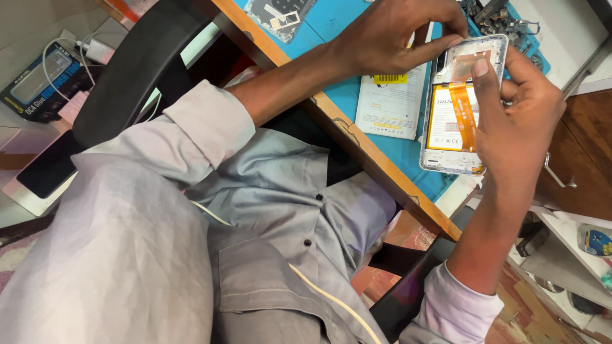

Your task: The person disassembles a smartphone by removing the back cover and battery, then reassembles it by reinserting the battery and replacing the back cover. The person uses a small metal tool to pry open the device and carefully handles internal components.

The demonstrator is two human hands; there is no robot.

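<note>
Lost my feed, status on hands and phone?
Left hand pinching top edge of opened phone. Right hand gripping its side, thumb on inside. Nothing in the way.

Opened white-framed smartphone (pixel 460 108), back cover off, yellow-white battery and orange flex ribbon exposed; tilted above a blue work mat (pixel 408 153) on a wood-edged bench. Left hand (pixel 389 35) pinches the phone's upper edge. Right hand (pixel 519 121) grips its right side, thumb on the copper-coloured shield. White spare battery pack (pixel 390 102) lies just beside.
</note>
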